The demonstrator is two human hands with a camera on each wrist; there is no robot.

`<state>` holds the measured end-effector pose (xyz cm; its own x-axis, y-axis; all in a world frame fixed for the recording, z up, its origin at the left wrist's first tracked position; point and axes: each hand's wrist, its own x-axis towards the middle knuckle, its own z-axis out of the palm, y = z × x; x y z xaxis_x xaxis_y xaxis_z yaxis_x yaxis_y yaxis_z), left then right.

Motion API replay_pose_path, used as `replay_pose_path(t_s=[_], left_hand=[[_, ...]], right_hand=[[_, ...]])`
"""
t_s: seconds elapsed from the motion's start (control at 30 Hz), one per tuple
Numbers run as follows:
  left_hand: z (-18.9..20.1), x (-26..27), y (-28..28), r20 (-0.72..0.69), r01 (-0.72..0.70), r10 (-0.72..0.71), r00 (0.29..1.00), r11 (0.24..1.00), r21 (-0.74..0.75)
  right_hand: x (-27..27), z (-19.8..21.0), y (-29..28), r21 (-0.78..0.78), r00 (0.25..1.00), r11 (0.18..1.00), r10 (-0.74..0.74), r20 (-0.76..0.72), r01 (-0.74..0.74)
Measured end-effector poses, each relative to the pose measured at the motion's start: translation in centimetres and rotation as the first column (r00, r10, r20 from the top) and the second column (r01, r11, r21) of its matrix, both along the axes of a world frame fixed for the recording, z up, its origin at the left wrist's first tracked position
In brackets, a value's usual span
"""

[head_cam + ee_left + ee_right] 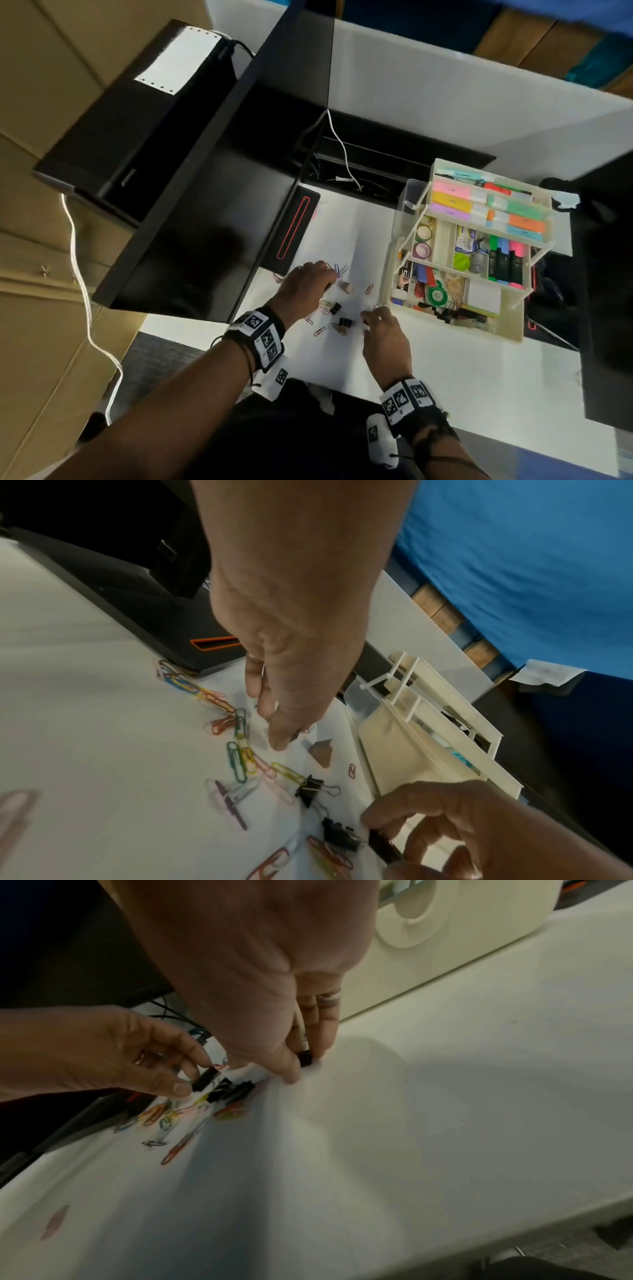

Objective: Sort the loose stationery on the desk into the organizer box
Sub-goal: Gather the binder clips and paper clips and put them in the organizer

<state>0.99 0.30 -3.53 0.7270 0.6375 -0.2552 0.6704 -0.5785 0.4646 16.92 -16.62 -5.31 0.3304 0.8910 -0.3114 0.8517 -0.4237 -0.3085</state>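
Pinching with both hands at once, the person works over a white, smooth desk (445,370). The left hand (308,286) holds one black binder clip, the left-hand clip (205,1080), between thumb tip and forefinger, its other fingers loosely curled. The right hand (385,334) nips a second one, the right-hand clip (304,1059), between thumb and fingertips right at the desk surface, just in front of the organizer box (513,334).

Two more black binder clips lie loose between the hands, one (335,308) nearer the left hand and one (346,322) nearer the right, each a folded metal wedge with thin wire loop handles. That makes four in all.

Around them are the paper clips (236,761): well over a dozen bent-wire ovals in green, yellow, red, orange, blue, pink and white, some hooked together in a chain, so an exact count cannot be made. One small pinkish wedge-shaped block (345,287) sits just beyond the left fingertips.

The organizer box is cream plastic with three stepped tiers, open, standing on the desk to the right. Its top tier carries pastel rectangular blocks, its middle tier two tape rolls and upright highlighters. A black glossy stand (294,228) with one red-outlined slot sits beyond the left hand.
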Motion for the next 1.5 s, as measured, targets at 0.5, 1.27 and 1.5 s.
replay_pose_path(t_s=[0.5,1.27,1.5], left_hand=[[-1.3,1.2,1.2,0.000,0.010,-0.010,1.000,0.998,-0.062],[0.4,1.3,-1.5,-0.098,0.176,-0.183,0.978,0.982,-0.076],[0.4,2.6,-1.2,0.041,0.121,-0.119,0.992,0.990,-0.065]], right_hand=[[2.1,-1.0,-0.8,0.069,0.994,0.997,-0.019,-0.109,0.027],[2.6,0.3,-1.4,0.011,0.855,0.932,-0.327,-0.402,0.362],[2.9,2.8,-2.0,0.125,0.793,0.875,-0.354,-0.497,0.468]])
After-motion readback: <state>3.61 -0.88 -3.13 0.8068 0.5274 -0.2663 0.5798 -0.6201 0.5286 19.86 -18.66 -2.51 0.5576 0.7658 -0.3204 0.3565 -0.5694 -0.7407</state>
